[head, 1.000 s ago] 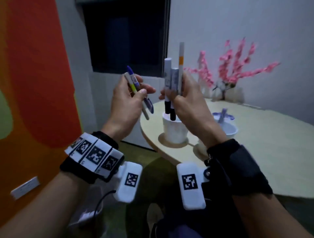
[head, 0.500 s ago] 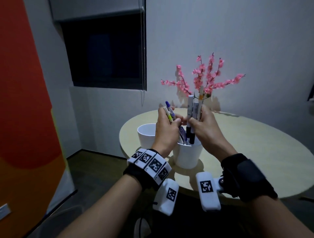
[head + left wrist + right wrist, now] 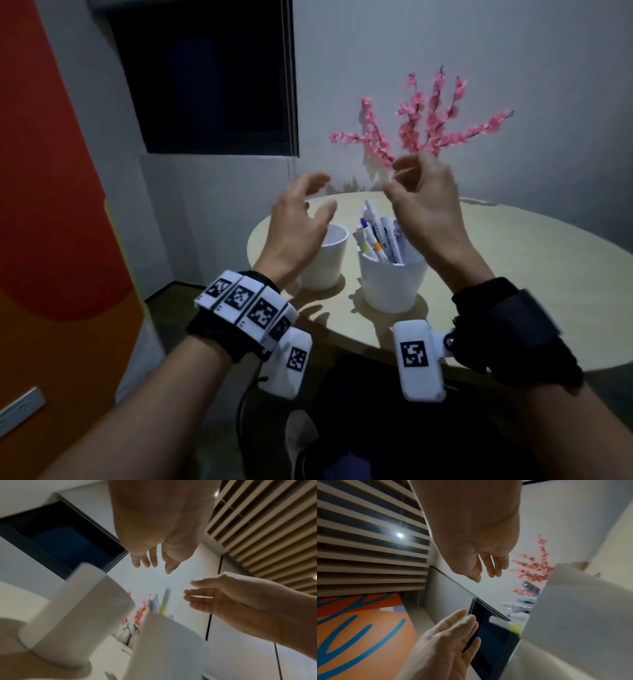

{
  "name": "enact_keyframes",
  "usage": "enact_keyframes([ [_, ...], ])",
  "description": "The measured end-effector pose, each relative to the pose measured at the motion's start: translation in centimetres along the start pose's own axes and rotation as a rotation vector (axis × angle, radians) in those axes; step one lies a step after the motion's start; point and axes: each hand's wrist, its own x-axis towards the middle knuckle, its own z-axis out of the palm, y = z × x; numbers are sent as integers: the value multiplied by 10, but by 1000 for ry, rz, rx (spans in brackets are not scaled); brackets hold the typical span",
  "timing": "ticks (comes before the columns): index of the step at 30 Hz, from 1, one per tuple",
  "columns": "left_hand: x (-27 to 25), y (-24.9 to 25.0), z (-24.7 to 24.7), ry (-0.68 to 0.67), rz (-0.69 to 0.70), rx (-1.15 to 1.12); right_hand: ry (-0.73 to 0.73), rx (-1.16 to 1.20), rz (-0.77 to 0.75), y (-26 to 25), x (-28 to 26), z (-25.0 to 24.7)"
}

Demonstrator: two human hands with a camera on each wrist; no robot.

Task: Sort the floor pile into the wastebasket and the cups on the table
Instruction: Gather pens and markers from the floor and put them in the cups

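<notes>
Two white cups stand near the round table's [image 3: 513, 274] left edge. The right cup [image 3: 392, 281] holds several markers and pens [image 3: 378, 236] that lean to the left. The left cup [image 3: 325, 260] shows nothing inside from this angle. My left hand [image 3: 301, 212] hovers above the left cup with its fingers spread and holds nothing. My right hand [image 3: 424, 195] hangs above the right cup, fingers loosely curled and empty. In the left wrist view both cups [image 3: 82, 609] appear from below, with pen tips [image 3: 163, 601] above the right one. The wastebasket and floor pile are out of view.
A pink blossom branch [image 3: 428, 126] stands at the table's far side, just behind my right hand. A dark window [image 3: 205, 75] and an orange wall panel [image 3: 44, 205] are to the left. The floor [image 3: 219, 428] below the table's near edge is dark.
Both hands have let go of their markers, which now stand in the right cup. The hands have lifted and spread apart above the cups.
</notes>
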Motion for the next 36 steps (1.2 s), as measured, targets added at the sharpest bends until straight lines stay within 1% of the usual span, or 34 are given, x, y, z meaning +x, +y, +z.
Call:
enact_keyframes([
  [1,0,-9,-17,36,-19,-1,-23,43,-28,-11,-5,10],
  [2,-2,-20,-36,70,-46,-5,-77,98,-47,-19,-13,26],
  [4,-12,-46,-73,116,-103,7,-267,209,-71,-35,-35,70],
  [6,-32,-79,-108,140,-197,35,-486,282,-70,-43,-67,124],
  [8,-59,-115,-139,172,-304,40,-678,341,-17,-40,-102,180],
  [10,-96,-154,-163,192,-426,25,-848,398,88,-27,-141,234],
  [12,-140,-196,-181,201,-570,19,-1008,394,197,-3,-185,284],
  [15,-220,-267,-194,166,-804,38,-1213,313,341,46,-258,346],
  [17,-279,-311,-191,134,-964,45,-1311,229,443,85,-306,374],
  [20,-370,-370,-176,91,-1189,42,-1449,31,573,152,-371,406],
  [22,-431,-402,-163,-9,-1325,93,-1577,-103,607,199,-413,419],
  [24,-485,-426,-151,-169,-1456,156,-1725,-236,611,238,-450,430],
  [25,-509,-434,-145,-290,-1479,211,-1776,-287,600,255,-469,434],
  [27,-549,-446,-136,-566,-1447,327,-1834,-374,560,279,-502,438],
  [29,-581,-450,-131,-804,-1411,433,-1834,-407,517,298,-533,438],
  [30,-595,-453,-129,-887,-1364,461,-1812,-419,498,307,-546,437],
  [33,-630,-461,-128,-1004,-1251,485,-1723,-490,412,326,-579,431],
  [36,-653,-478,-127,-1148,-1018,516,-1693,-542,343,335,-603,426],
])
